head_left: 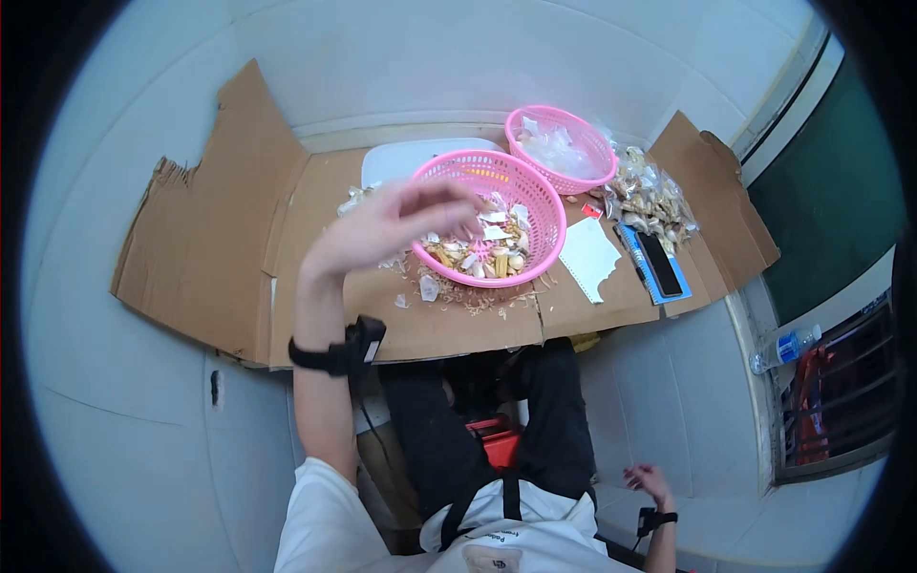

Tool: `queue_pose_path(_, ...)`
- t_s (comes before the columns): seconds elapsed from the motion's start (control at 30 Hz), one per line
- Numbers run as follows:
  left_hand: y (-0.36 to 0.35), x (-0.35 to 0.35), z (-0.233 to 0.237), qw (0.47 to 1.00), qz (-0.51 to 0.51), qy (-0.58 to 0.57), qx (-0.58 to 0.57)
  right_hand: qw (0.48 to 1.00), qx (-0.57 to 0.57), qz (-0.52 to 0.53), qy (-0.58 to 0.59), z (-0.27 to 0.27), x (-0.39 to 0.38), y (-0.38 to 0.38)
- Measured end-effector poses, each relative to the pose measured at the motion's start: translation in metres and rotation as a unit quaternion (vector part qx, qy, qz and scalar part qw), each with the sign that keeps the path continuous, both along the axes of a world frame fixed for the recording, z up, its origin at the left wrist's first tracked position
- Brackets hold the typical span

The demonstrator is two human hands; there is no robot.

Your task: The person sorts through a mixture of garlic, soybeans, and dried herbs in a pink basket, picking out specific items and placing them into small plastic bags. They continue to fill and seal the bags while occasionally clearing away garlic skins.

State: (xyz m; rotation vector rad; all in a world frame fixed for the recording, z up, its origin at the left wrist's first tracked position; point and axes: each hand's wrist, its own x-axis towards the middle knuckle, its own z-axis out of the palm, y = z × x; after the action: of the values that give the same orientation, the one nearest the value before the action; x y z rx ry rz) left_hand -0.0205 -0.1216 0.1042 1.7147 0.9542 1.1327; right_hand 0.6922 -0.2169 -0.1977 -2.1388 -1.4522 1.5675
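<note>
My left hand (pixel 406 218) reaches over the left side of a pink plastic basket (pixel 549 229). Its fingers are loosely bent and apart, and I see nothing between them. Inside the basket lies a mix of whitish and tan dried pieces (pixel 501 263) with scraps of white paper or plastic (pixel 495 232). The hand hides part of this mix and the basket's left wall. My right hand (pixel 650 483) hangs low beside my right leg, away from the table, with slightly curled, separated fingers and no object visible in it. A black strap with a small device circles each wrist.
A second pink basket (pixel 573 186) with clear plastic bags stands behind. At right are filled small bags (pixel 650 201), torn white paper (pixel 590 258), a phone (pixel 661 265) and a blue notebook (pixel 680 304). Crumbs litter the cardboard (pixel 449 329); cardboard flaps rise at both sides.
</note>
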Motion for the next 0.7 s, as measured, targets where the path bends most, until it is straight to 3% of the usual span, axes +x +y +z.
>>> queue_pose_path(0.17,0.066,-0.043,-0.030,0.989,0.133,-0.031,-0.051,0.976,0.215,0.038,0.014,0.139,-0.036,0.080)
queue_pose_path(0.23,0.076,-0.053,-0.039,0.980,0.192,-0.029,-0.046,0.963,0.264,0.045,0.017,0.197,-0.071,0.099)
queue_pose_path(0.33,0.097,-0.084,-0.061,0.978,0.203,-0.045,-0.035,0.948,0.309,0.068,0.038,0.251,-0.112,0.124)
queue_pose_path(0.6,0.121,-0.097,-0.106,0.945,0.277,-0.172,-0.040,0.894,0.388,0.215,0.064,0.304,-0.231,0.227)
queue_pose_path(0.7,0.122,-0.091,-0.109,0.943,0.274,-0.183,-0.043,0.876,0.400,0.227,0.148,0.304,-0.283,0.278)
